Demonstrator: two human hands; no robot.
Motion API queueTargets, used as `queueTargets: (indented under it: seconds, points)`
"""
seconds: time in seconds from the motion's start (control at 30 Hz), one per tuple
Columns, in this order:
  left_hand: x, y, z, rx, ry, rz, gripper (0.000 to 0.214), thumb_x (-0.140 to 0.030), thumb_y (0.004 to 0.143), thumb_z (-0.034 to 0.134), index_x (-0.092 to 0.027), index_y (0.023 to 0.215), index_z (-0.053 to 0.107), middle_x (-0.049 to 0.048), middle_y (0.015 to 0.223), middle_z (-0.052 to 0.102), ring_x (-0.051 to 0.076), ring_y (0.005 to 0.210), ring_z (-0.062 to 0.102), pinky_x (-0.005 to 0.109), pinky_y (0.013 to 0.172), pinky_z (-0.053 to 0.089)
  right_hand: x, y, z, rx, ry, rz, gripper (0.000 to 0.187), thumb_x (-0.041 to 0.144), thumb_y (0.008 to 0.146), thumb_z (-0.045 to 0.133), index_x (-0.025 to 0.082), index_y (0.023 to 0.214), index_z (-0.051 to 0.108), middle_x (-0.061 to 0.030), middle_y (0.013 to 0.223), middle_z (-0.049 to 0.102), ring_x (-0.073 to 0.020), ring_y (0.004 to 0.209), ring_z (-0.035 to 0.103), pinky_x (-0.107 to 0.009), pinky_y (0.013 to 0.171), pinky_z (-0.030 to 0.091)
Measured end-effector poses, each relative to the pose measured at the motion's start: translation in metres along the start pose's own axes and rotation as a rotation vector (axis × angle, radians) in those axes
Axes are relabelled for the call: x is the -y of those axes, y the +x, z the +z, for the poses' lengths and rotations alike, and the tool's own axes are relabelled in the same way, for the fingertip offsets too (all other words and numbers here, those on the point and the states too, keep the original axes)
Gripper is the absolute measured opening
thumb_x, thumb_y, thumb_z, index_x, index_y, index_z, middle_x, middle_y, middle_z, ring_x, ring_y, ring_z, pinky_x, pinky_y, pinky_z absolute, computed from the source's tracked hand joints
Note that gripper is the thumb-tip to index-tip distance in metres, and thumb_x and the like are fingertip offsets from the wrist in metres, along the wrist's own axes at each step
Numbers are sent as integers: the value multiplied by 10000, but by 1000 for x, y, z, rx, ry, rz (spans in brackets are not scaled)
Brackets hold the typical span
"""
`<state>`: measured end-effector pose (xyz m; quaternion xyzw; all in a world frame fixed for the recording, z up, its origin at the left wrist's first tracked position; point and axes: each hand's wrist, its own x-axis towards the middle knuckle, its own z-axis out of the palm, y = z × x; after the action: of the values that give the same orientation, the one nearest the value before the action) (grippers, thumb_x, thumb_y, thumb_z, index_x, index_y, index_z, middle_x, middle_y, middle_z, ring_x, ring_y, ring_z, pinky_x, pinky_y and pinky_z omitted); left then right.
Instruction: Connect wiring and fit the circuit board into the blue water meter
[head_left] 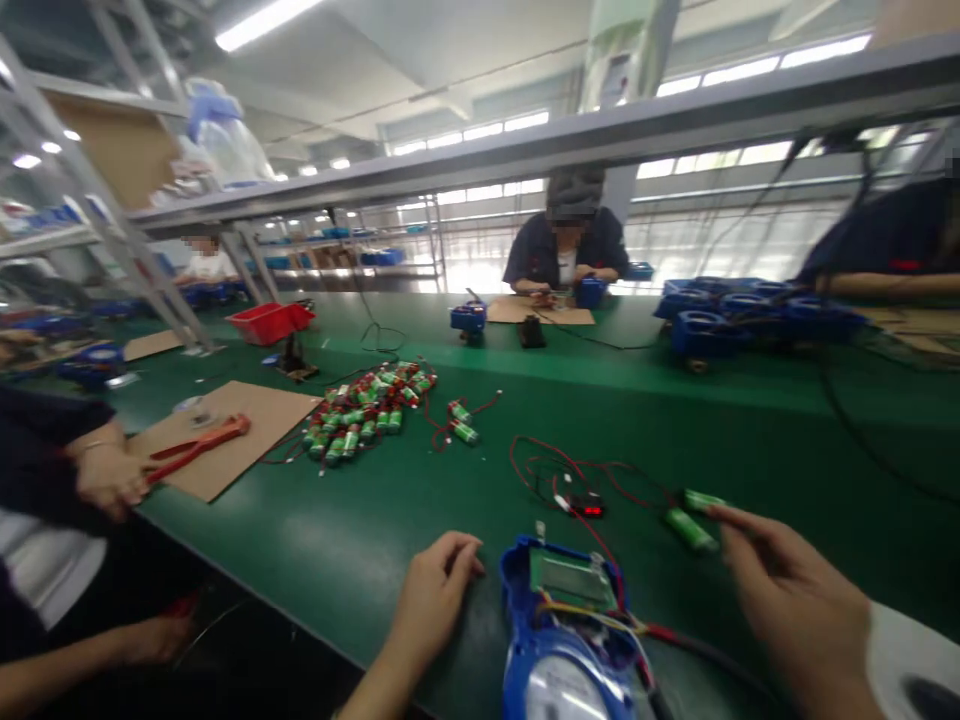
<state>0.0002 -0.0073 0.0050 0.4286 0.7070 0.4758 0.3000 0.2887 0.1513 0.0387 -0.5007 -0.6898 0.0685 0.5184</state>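
Observation:
My right hand [795,590] has thumb and forefinger at the end of a green battery [703,501], gripping it. Just beside it lies a second green battery [690,530]. Red and black wires run from this pair towards a small black meter [587,505] with a lit red display. Loosely curled, my left hand [435,595] rests on the table and holds nothing that I can see. Between my hands sits an opened blue device housing [517,640], showing a green circuit board [570,578], coloured wires and a round clear part.
A heap of green batteries [367,410] with red wires lies left of centre. On the left, a co-worker's hand [112,475] holds orange-handled pliers [199,445] over cardboard [262,410]. Blue housings [720,315] stand at the back right. A shelf [480,150] crosses overhead.

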Motion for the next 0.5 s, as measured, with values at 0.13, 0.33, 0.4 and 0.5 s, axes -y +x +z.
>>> queueTargets:
  seconds: [0.13, 0.33, 0.4, 0.5]
  points:
    - [3, 2, -4, 51, -37, -63, 407, -512, 872, 478, -162, 984, 653, 75, 827, 691, 233, 809, 637, 324, 698, 468, -8, -1, 6, 49, 118, 86, 402, 518, 851, 559, 171, 971, 724, -81, 800, 707, -191, 595, 608, -315, 571, 493]
    - [-8, 16, -16, 144, -208, -209, 450, -541, 844, 540, -139, 1015, 650, 124, 981, 711, 222, 858, 664, 312, 712, 514, 0, 2, 8, 143, 332, 331, 473, 536, 805, 623, 135, 1046, 691, -91, 828, 710, -180, 631, 582, -296, 584, 474]
    - [-17, 24, -16, 179, -307, -238, 435, -520, 857, 565, -133, 1036, 651, 123, 1002, 714, 204, 864, 670, 293, 731, 519, 6, 7, 7, 187, 398, 378, 496, 557, 797, 620, 134, 1048, 685, -112, 896, 718, -196, 692, 602, -296, 590, 471]
    - [-35, 39, -11, 310, -392, -269, 394, -462, 902, 555, -115, 1057, 660, 133, 1034, 724, 178, 876, 679, 251, 740, 518, 24, 17, 7, 359, 454, 414, 491, 571, 790, 602, 139, 1004, 696, -126, 951, 721, -210, 763, 615, -283, 589, 470]
